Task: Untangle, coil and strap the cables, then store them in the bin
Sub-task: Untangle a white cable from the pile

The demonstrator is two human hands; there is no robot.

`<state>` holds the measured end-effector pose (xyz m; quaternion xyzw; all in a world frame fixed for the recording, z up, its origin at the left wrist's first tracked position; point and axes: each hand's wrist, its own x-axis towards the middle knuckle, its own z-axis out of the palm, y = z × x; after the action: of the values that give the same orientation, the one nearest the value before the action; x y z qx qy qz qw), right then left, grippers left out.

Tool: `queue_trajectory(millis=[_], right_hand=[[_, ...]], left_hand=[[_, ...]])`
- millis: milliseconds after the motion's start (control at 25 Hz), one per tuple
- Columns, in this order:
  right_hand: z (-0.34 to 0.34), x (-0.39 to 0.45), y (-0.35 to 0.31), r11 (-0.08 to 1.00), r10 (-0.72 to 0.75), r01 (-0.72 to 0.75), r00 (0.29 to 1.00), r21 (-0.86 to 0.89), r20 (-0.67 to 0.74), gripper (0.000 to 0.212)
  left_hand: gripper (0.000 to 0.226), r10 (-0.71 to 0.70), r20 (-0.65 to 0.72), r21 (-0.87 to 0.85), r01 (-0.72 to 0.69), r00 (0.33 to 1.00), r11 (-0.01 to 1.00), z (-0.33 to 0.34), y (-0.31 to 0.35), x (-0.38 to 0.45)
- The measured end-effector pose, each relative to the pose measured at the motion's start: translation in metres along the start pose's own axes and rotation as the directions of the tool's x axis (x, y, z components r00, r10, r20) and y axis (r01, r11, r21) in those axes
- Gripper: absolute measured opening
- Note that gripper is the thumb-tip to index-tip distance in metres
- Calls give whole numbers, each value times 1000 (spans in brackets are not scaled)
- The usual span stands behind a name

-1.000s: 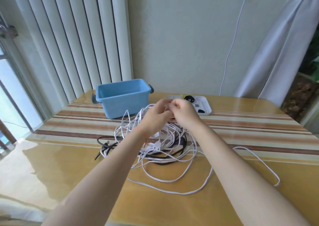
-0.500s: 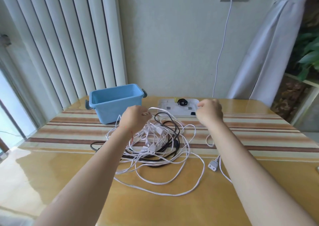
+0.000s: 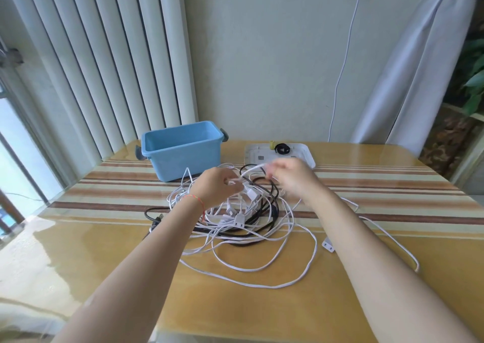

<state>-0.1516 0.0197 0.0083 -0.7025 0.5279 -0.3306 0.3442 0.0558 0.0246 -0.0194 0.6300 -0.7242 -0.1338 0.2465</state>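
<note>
The left hand is curling its fingers around a white cable just above the tangle, and the right hand is pinching the same strand a little further along, though that hand is blurring and its exact hold is hard to read. Between the two hands the strand is arching up free of the heap.

Below the hands, the tangle is lying in the middle of the table, white leads looping through a black cable, with several small white plugs caught in it. One long white loop is trailing off toward the person, and a white plug is sitting loose on the table to the right of the tangle.

Behind the tangle and to the left, the blue bin is standing with nothing visible inside it. Behind the tangle to the right, a white tray is holding what looks like a black strap and a yellow bit.

To my eye the job is only beginning: untangling is under way, nothing is coiled or strapped, and nothing is stored yet.
</note>
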Motion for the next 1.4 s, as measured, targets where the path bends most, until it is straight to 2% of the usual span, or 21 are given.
queue_trajectory(millis=[40, 80, 160, 240, 320, 480, 560, 640, 720, 800, 840, 880, 920, 960, 1000, 1040, 1080, 1160, 1240, 1320, 1400], right_hand=[[-2, 7, 6, 989, 45, -13, 974, 144, -220, 34], [-6, 13, 15, 962, 123, -7, 904, 271, -410, 36], [-12, 21, 25, 921, 246, 6, 766, 390, -594, 38], [-13, 23, 27, 910, 283, 15, 709, 415, -646, 36], [-10, 24, 25, 913, 271, 42, 682, 406, -679, 32], [-16, 31, 27, 917, 283, 71, 578, 393, -765, 31], [-18, 34, 29, 920, 293, 59, 556, 388, -778, 31], [-13, 38, 30, 927, 300, -16, 634, 375, -713, 30], [-9, 42, 27, 954, 278, -155, 779, 257, -562, 27], [-10, 43, 23, 962, 211, -261, 894, -76, -394, 26], [-9, 41, 20, 922, 182, -278, 925, -268, -334, 24], [-6, 37, 16, 851, 157, -282, 942, -442, -297, 22], [-1, 33, 13, 766, 115, -263, 954, -586, -278, 27], [6, 30, 13, 695, 42, -217, 964, -685, -263, 39], [14, 28, 11, 646, -64, -130, 973, -752, -223, 56], [21, 28, 10, 612, -169, -12, 975, -791, -146, 69], [28, 27, 6, 580, -241, 112, 970, -807, -39, 76], [35, 23, -3, 593, -238, 274, 958, -757, 161, 65], [35, 19, -8, 692, -67, 213, 970, -690, 232, 41], [32, 17, -10, 759, 60, 104, 972, -643, 227, 21], [27, 19, -12, 722, 142, 76, 956, -688, 255, 14]], left_hand=[[24, -7, -22, -54, 6, 1000, 999, 2, -4, -3], [31, -22, -43, -82, 18, 999, 996, 4, -8, -6], [45, -48, -79, 27, 51, 996, 998, 6, -20, -10], [49, -59, -185, 223, 100, 981, 970, 1, -32, -9], [46, -21, -322, 297, 122, 946, 947, -11, -38, -3], [40, -80, -441, 230, 199, 894, 953, -30, -43, 6], [37, -164, -399, 208, 263, 902, 942, -28, -47, 9], [28, -244, -204, 277, 295, 948, 915, -23, -44, 12], [14, -213, -72, 361, 224, 974, 905, -18, -31, 15], [23, -69, -21, 418, 71, 997, 906, -12, -12, 19], [25, -12, 22, 397, 3, 1000, 918, -7, -1, 21], [23, 4, 71, 315, -26, 997, 949, -1, 9, 22], [26, -7, 137, 164, -15, 991, 986, 4, 15, 22], [39, -52, 211, -47, 63, 976, 997, 9, 19, 23], [51, -95, 272, -273, 171, 958, 947, 12, 22, 21], [58, -121, 308, -425, 250, 944, 870, 15, 23, 18], [59, -122, 330, -500, 284, 936, 818, 17, 21, 17], [48, -126, 366, -418, 284, 922, 863, 20, 17, 13], [29, -151, 401, -249, 266, 904, 931, 24, 10, 9], [19, -163, 401, -66, 206, 902, 976, 27, 2, 10], [44, -153, 414, 97, 124, 897, 988, 29, 0, 10]])
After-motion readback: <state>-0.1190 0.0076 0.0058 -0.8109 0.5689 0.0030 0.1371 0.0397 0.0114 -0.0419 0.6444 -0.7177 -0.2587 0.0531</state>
